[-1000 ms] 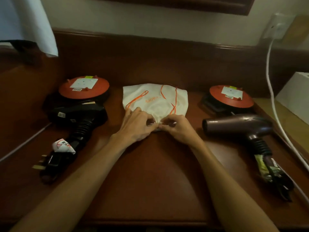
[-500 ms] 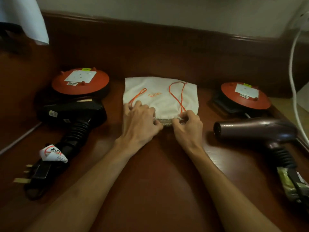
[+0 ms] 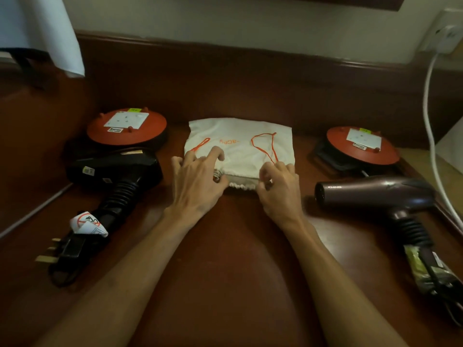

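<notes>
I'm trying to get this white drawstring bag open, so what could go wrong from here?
1. The orange cord loops lie loose on the white cloth drawstring bag, close to the right hand; fingers could snag them and cinch the gathered mouth tighter.
2. The left hand rests its fingertips on the cloth, which may pin the mouth flat.
3. The maroon hair dryer lies near the right hand; a wide pull might knock it.

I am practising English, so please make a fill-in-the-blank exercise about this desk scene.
The left hand and the right hand touch the white ___.
Its cords are ___.
The black dryer lies on the ___ side of the bag.
Answers: bag; orange; left.
</notes>
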Available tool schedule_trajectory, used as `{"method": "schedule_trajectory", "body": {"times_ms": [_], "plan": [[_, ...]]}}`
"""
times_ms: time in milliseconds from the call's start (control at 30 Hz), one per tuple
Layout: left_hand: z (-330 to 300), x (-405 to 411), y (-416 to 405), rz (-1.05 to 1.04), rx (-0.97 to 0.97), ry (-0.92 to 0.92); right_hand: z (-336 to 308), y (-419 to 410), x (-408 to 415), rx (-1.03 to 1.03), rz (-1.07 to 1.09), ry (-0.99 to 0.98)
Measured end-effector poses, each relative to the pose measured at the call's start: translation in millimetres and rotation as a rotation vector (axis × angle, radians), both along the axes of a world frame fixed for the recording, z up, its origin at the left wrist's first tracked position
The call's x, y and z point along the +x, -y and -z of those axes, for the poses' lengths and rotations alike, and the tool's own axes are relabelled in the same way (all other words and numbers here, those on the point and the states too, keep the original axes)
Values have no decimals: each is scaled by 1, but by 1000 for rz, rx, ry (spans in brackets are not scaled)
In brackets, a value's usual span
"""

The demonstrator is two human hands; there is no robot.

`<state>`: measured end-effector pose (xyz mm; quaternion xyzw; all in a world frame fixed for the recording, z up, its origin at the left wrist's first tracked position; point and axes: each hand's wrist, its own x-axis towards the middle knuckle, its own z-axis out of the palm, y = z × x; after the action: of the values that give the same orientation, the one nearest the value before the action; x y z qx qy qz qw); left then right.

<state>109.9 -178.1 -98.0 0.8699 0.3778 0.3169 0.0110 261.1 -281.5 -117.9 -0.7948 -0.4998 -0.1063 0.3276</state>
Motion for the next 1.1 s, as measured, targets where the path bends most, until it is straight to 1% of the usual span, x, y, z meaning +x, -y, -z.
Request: {"method": "schedule_trajectory", "body": {"times_ms": [100,167,267,333,433,533,567,633,700,767,800,867,933,1000,1100], "plan": [[-5,-5,7,79,15,35,0,-1,0,-57,-51,112],[-5,-7,12,116,28,12,-2,0,1,-59,-6,193],[-5,-6,13,94,27,-63,-6,2,1,-75,83,257],[-6,-6,12,51,22,-126,-7,2,1,-152,73,228],[-5,-9,10,16,-30,-256,-7,4,2,-232,-6,128],[-6,-14,7,9,-33,-337,-12,9,8,-198,-86,62],[-7,-15,6,11,-34,-337,-14,11,11,-148,-88,42],[-7,-16,3,14,-31,-260,-16,14,15,-64,-60,16],[-5,-16,-2,-26,-12,-126,-16,14,16,-78,-35,20],[-5,-16,-2,-81,-44,-56,-17,13,14,-155,-35,48],[-4,-14,-1,-90,-90,-57,-18,13,11,-191,-41,61],[-6,-13,3,-96,-175,-134,-20,12,6,-245,-49,59],[-7,-13,3,-106,-198,-200,-21,12,6,-262,-37,56],[-6,-17,0,-118,-169,-165,-21,16,11,-202,21,95],[-4,-18,-4,-213,-144,-84,-21,20,15,-11,126,118]]}}
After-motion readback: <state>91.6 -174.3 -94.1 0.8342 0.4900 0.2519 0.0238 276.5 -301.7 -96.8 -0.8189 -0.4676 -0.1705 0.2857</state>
